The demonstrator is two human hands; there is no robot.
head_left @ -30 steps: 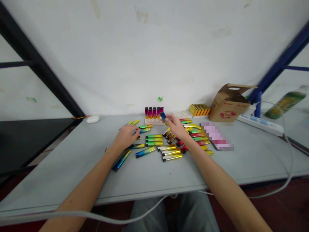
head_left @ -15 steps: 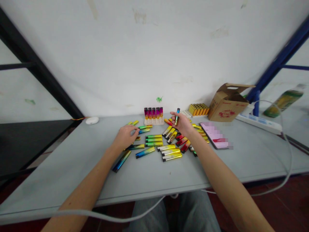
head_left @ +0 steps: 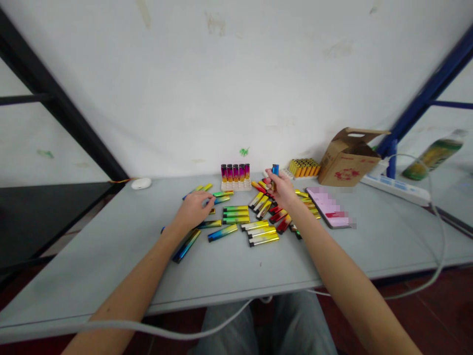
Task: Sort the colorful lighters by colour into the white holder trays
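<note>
Held upright in my right hand (head_left: 284,188) is a blue lighter (head_left: 275,170), its lower part inside my fingers. My left hand (head_left: 194,207) rests low over several lighters at the left of the spread, fingers curled together; what they grip is hidden. A blue-and-yellow lighter (head_left: 222,200) lies beside its fingertips. Green-and-yellow lighters (head_left: 236,215) lie in a row between my hands, with white-and-yellow lighters (head_left: 263,233) nearer me. Red lighters (head_left: 284,224) lie below my right hand. Behind them, a white holder tray (head_left: 236,186) carries a row of purple-pink lighters (head_left: 235,172) standing upright.
At the back right stand a block of yellow-orange lighters (head_left: 304,168) and an open cardboard box (head_left: 347,160). A phone (head_left: 325,207) lies right of the pile, a power strip (head_left: 397,188) farther right. A white case (head_left: 141,184) sits back left. A white cable (head_left: 192,337) crosses the front.
In my right hand the blue lighter has turned, showing a broader blue face, and shifted slightly right. My left hand has stayed nearly in place, its fingers moving slightly.
</note>
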